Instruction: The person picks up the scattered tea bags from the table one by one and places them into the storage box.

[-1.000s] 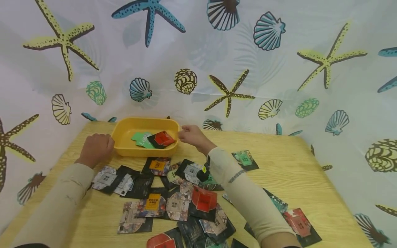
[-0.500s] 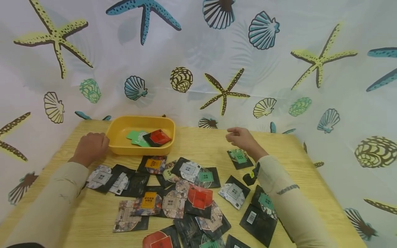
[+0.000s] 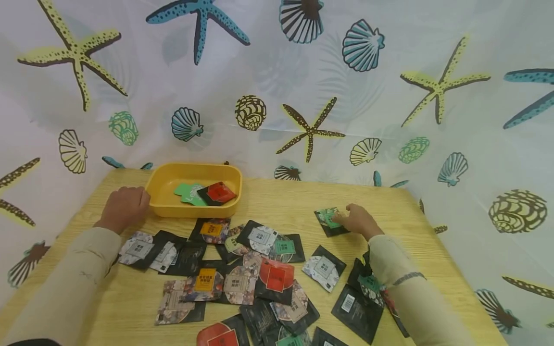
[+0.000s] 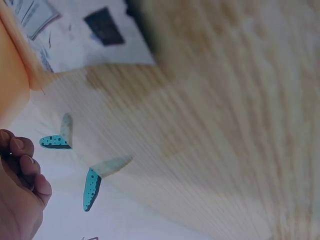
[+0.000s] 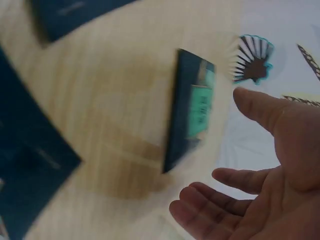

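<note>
At the left end of a yellow plastic tray [image 3: 195, 211], my left hand [image 3: 125, 206] holds its rim, fingers curled. Those curled fingers [image 4: 30, 167] also show in the left wrist view; the thumb is hidden there. My right hand [image 3: 358, 220] is over the right side of a small black packet with a green label [image 3: 325, 222], its fingertips overlapping it. In the right wrist view the thumb and fingers of that right hand [image 5: 260, 165] are spread apart, with the green-labelled packet [image 5: 200, 115] beyond them. Inside the tray lie a red-and-black packet [image 3: 219, 193] and a green card [image 3: 190, 193].
Several flat black packets with coloured labels, such as a red one [image 3: 275, 281] and an orange one [image 3: 205, 281], overlap across the wooden table [image 3: 277, 202]. A white-labelled packet [image 3: 324, 269] lies apart. A sea-print curtain [image 3: 268, 72] hangs behind the table.
My right hand has moved from the tray's right end across to the right and down to the green-labelled packet. The left hand stays at the tray, and the tray's contents look the same.
</note>
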